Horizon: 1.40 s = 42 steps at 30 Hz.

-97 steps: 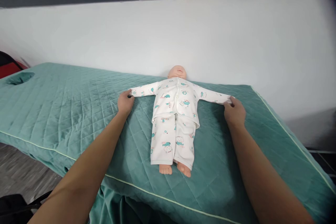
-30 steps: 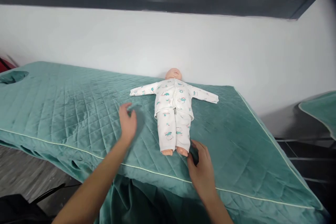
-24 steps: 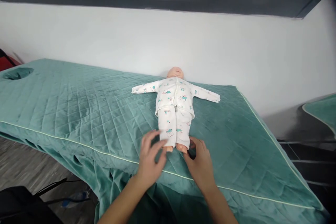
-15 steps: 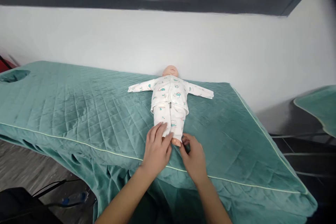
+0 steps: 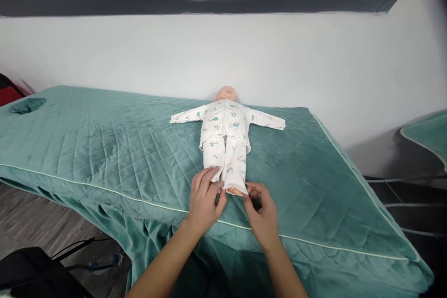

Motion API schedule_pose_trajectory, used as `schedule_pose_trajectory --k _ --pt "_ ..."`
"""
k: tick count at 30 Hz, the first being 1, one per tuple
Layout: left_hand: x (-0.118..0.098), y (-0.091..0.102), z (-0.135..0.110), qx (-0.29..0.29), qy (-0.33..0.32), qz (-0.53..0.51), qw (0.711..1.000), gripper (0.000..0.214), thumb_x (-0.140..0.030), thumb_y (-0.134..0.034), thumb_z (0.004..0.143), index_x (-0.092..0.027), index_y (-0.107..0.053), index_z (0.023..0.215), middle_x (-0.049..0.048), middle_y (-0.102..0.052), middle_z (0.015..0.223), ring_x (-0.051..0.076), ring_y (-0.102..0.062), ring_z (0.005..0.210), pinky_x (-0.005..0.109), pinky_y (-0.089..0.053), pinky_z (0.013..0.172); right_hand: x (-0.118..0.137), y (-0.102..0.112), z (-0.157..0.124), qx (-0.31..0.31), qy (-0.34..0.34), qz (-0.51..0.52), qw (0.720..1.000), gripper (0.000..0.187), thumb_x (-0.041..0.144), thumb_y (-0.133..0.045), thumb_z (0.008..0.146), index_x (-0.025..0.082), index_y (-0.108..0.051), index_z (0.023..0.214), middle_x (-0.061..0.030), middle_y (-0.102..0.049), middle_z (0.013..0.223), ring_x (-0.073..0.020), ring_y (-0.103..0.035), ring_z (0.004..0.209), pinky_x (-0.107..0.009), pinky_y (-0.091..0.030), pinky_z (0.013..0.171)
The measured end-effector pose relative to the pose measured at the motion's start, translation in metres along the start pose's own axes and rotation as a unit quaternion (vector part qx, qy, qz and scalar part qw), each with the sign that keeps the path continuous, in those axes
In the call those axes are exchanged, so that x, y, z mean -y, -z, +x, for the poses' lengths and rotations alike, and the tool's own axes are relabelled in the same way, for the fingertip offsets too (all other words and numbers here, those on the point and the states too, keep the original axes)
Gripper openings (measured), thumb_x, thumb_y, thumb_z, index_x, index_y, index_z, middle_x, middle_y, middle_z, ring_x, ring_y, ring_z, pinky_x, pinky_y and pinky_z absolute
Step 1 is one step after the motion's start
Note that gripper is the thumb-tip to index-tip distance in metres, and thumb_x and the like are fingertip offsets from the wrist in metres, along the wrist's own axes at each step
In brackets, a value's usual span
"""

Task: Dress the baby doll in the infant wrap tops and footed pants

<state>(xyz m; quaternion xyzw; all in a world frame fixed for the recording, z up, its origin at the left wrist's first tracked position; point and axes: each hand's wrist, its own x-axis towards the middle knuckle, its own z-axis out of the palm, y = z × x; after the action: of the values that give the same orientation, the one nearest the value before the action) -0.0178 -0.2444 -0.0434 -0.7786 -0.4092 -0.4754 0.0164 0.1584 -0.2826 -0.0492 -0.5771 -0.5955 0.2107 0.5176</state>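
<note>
White cuff (image 5: 233,183) pinched at both edges: left hand (image 5: 205,200), right hand (image 5: 261,214), each in fingertip grip; forearms (image 5: 166,260) slanting inward.

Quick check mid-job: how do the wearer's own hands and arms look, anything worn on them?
The left hand and right hand are bare, without visible gloves, rings or watch. The left forearm and right forearm show no sleeves or markings.

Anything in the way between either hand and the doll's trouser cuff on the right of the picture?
Nothing visible. The left hand and right hand already pinch opposite edges of that cuff; the toes show just below it.
</note>
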Motion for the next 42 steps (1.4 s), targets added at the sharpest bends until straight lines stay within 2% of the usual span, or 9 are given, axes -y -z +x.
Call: schedule_pose_trajectory --k 5,12,15,18,20,26,32,38,42 --pt "0.000 0.000 -0.004 -0.002 -0.018 -0.007 1.000 0.019 -0.010 -0.064 0.086 -0.018 -0.059 0.101 0.0125 -0.062 0.132 0.027 -0.053 0.130 0.047 -0.049 0.107 0.001 0.001 -0.001 -0.027 0.024 0.027 0.999 0.010 0.021 -0.058 0.095 0.022 -0.063 0.104 0.0019 -0.052 0.083 -0.0122 -0.051 0.075 -0.026 -0.044 0.070" --pt "0.002 0.001 -0.005 0.040 -0.016 -0.009 0.999 0.024 -0.013 -0.062 0.089 -0.018 -0.060 0.113 0.0136 -0.056 0.139 0.029 -0.049 0.135 0.049 -0.046 0.111 0.000 -0.003 -0.001 -0.005 0.047 -0.044 0.998 0.016 0.021 -0.057 0.097 0.023 -0.062 0.112 -0.0011 -0.058 0.093 -0.0138 -0.055 0.082 -0.028 -0.046 0.074" --pt "0.004 0.003 -0.008 0.025 -0.003 -0.044 0.999 0.033 -0.015 -0.058 0.091 -0.017 -0.056 0.124 0.0155 -0.055 0.139 0.028 -0.049 0.134 0.048 -0.046 0.111 0.002 -0.001 -0.001 -0.020 0.067 -0.047 0.996 0.016 0.020 -0.058 0.098 0.023 -0.062 0.112 -0.0020 -0.058 0.095 -0.0142 -0.056 0.084 -0.027 -0.048 0.073" --pt "0.004 0.005 -0.014 -0.011 0.053 -0.053 0.997 0.042 -0.017 -0.056 0.093 -0.015 -0.051 0.134 0.0161 -0.056 0.132 0.025 -0.053 0.126 0.045 -0.049 0.105 0.004 0.002 -0.001 -0.033 0.086 -0.049 0.995 0.019 0.017 -0.057 0.097 0.023 -0.061 0.114 -0.0032 -0.058 0.100 -0.0142 -0.057 0.086 -0.027 -0.050 0.074" --pt "0.004 0.005 -0.017 -0.015 0.078 -0.043 0.996 0.041 -0.020 -0.060 0.092 -0.017 -0.052 0.132 0.0142 -0.058 0.126 0.024 -0.055 0.119 0.043 -0.050 0.100 0.004 0.003 -0.001 -0.036 0.091 -0.048 0.994 0.021 0.015 -0.055 0.096 0.023 -0.061 0.115 -0.0037 -0.058 0.102 -0.0144 -0.058 0.088 -0.027 -0.051 0.075" --pt "0.002 0.002 -0.021 -0.002 0.071 -0.028 0.997 0.030 -0.016 -0.063 0.091 -0.019 -0.057 0.121 0.0098 -0.061 0.112 0.022 -0.059 0.107 0.039 -0.052 0.092 0.001 0.004 -0.003 -0.041 0.092 -0.053 0.993 0.019 0.016 -0.054 0.097 0.023 -0.061 0.112 -0.0039 -0.059 0.103 -0.0147 -0.060 0.092 -0.027 -0.052 0.077" --pt "0.001 0.000 -0.021 -0.042 0.077 -0.029 0.996 0.022 -0.014 -0.064 0.090 -0.019 -0.059 0.111 0.0085 -0.060 0.105 0.020 -0.060 0.099 0.035 -0.054 0.085 -0.001 0.005 -0.003 -0.039 0.110 -0.063 0.991 0.022 0.016 -0.055 0.097 0.024 -0.059 0.117 -0.0085 -0.060 0.122 -0.0209 -0.059 0.115 -0.039 -0.052 0.096" --pt "0.000 0.002 -0.021 -0.079 0.071 -0.033 0.994 0.020 -0.010 -0.067 0.088 -0.018 -0.059 0.103 0.0058 -0.058 0.096 0.017 -0.058 0.089 0.030 -0.053 0.077 -0.003 0.003 -0.002 -0.050 0.104 -0.067 0.991 0.020 0.017 -0.055 0.097 0.024 -0.059 0.115 -0.0087 -0.061 0.120 -0.0208 -0.061 0.112 -0.039 -0.054 0.093" --pt "0.001 0.002 -0.026 -0.063 0.038 -0.040 0.996 0.023 0.002 -0.059 0.087 -0.019 -0.058 0.094 0.0034 -0.058 0.088 0.015 -0.055 0.083 0.029 -0.051 0.075 -0.004 0.004 -0.003 -0.044 0.094 -0.070 0.992 0.019 0.018 -0.055 0.098 0.024 -0.059 0.115 -0.0084 -0.061 0.120 -0.0203 -0.062 0.111 -0.037 -0.054 0.091"
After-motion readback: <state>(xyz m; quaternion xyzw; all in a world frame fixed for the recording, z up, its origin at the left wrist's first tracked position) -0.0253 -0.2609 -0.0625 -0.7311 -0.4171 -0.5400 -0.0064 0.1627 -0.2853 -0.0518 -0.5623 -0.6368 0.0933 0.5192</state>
